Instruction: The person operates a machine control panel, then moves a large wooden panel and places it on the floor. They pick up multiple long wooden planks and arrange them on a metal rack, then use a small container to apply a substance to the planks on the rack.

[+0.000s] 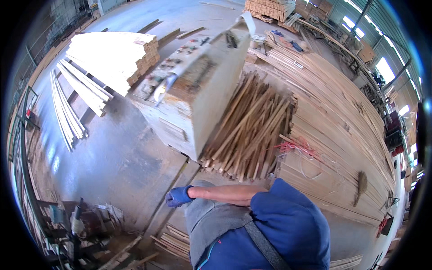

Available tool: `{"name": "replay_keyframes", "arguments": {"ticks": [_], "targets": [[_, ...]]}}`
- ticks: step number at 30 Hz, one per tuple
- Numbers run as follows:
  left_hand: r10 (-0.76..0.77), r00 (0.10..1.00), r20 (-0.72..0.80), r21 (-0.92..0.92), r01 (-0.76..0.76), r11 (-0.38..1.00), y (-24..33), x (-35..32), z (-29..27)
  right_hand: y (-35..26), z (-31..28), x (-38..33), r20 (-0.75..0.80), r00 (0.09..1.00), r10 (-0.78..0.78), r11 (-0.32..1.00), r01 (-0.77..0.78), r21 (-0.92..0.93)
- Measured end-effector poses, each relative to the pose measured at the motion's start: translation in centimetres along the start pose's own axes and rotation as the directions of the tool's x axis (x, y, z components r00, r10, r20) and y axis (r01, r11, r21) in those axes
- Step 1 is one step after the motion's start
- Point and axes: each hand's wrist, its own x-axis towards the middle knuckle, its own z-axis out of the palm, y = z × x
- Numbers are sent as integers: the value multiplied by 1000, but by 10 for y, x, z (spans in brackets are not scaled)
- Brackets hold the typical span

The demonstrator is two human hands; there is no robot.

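My right hand (pixel 178 196), in a blue glove, reaches across to the left in front of my grey apron (pixel 211 218). Its fingers look curled into a fist, and nothing shows in it. The bare forearm comes out of a blue sleeve (pixel 290 220). Beyond the hand, and apart from it, stands a long pale machine (pixel 173 128) with a worn, dusty top and controls along its left side. A heap of thin wooden strips (pixel 252 135) lies against the machine's right side. My left hand is out of view.
Stacked pale boards (pixel 108 51) and loose planks (pixel 83 87) lie at the far left. Long wooden strips (pixel 333 112) cover the right side, with red straps (pixel 299 148) and a brush (pixel 361 184) on them. Metal racks and clutter (pixel 76 225) stand at lower left.
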Motion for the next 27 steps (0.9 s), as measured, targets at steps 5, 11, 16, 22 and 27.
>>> {"name": "replay_keyframes", "arguments": {"ticks": [5,11,16,22,27], "targets": [[114,992,-57,-27,-116,993,172,44,13,-19,-73,150,-81,995,-51,997,55,52],[144,937,-317,-278,-237,931,255,103,39,-74,-151,344,90,994,65,976,-82,201],[-15,928,-373,-607,-232,760,243,187,80,-62,-226,528,130,991,-8,982,-17,190],[-108,897,-428,-573,-177,800,409,234,157,-149,-316,636,335,916,221,970,-243,26],[12,889,-458,-567,-302,766,604,284,153,-196,-350,746,385,892,237,969,-243,-34]]}}
